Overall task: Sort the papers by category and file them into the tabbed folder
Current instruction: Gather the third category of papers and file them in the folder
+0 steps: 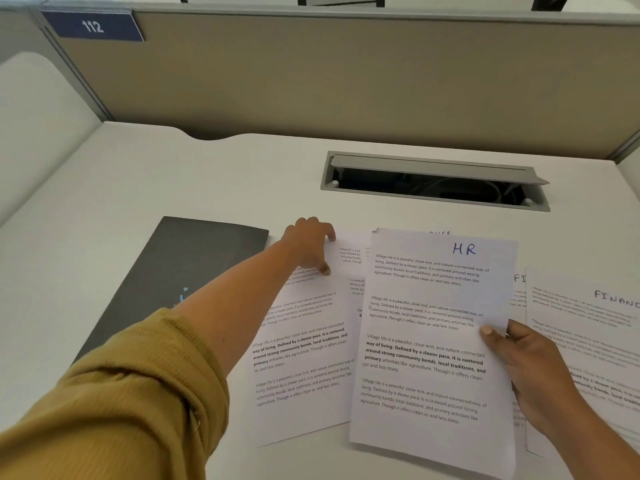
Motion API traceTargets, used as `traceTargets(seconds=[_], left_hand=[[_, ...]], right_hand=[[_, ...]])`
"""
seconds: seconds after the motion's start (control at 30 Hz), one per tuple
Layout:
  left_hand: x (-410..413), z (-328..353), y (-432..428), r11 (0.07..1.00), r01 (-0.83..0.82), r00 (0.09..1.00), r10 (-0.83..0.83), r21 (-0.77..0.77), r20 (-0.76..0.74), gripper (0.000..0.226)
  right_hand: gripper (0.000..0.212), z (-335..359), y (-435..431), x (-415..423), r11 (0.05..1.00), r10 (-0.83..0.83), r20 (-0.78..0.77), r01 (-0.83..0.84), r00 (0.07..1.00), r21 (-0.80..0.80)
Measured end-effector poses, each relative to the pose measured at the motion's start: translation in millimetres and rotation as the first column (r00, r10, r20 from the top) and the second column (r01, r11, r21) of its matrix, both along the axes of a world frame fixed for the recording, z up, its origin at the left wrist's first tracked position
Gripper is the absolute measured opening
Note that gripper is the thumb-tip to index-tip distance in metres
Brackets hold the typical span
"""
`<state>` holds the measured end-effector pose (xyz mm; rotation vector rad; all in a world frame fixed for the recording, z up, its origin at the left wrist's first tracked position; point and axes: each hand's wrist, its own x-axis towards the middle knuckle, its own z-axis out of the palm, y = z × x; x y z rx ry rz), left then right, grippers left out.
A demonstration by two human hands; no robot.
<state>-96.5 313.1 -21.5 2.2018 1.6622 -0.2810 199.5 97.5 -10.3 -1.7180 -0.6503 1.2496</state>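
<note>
- The left hand, on an arm in a mustard-yellow knit sleeve, reaches forward to the top of a tilted white printed sheet. Its fingers curl over the sheet's upper edge and its thumb presses the page, so it pinches the paper.
- The right hand grips the white printed HR sheet by its right edge, thumb on top. This sheet overlaps the tilted sheet's right side and covers most of some other pages beneath.
- A dark grey card folder lies closed and flat on the white table, just left of the tilted sheet and partly under the left forearm.
- White printed FINANCE sheets lie at the right edge of view, partly under the right hand.
- Behind the papers, a grey cable tray is set into the table with its lid raised.
- A beige partition behind the table carries a blue plate reading 112.
</note>
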Motion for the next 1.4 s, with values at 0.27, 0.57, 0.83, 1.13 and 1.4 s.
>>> traceTargets(seconds=[0.27, 0.57, 0.83, 1.13, 1.4], left_hand=[[1, 8, 1, 0.992, 0.122, 0.991, -0.124, 0.04, 0.053, 0.033], [-16, 66, -35, 0.984, 0.177, 0.905, -0.168, 0.012, 0.39, 0.02], [28, 130, -87, 0.975, 0.211, 0.796, -0.209, 0.063, 0.568, 0.014], [73, 117, -142, 0.982, 0.19, 0.634, -0.109, -0.018, 0.765, 0.024], [15, 75, -164, 0.849, -0.299, 0.128, 0.489, -0.437, 0.863, 0.062]], right_hand=[[0.018, 10, -4, -1, 1.0, 0.012, 0.011, -0.012, 1.0, 0.007], [0.09, 23, -12, 2, 0.975, 0.144, 0.013, -0.145, 0.989, 0.166], [0.036, 46, -6, -29, 0.926, 0.243, -0.019, -0.226, 0.97, 0.304], [0.014, 54, -29, -28, 0.932, 0.207, 0.15, -0.241, 0.967, 0.269], [0.022, 58, -36, -14, 0.937, 0.011, 0.044, -0.025, 0.999, 0.348]])
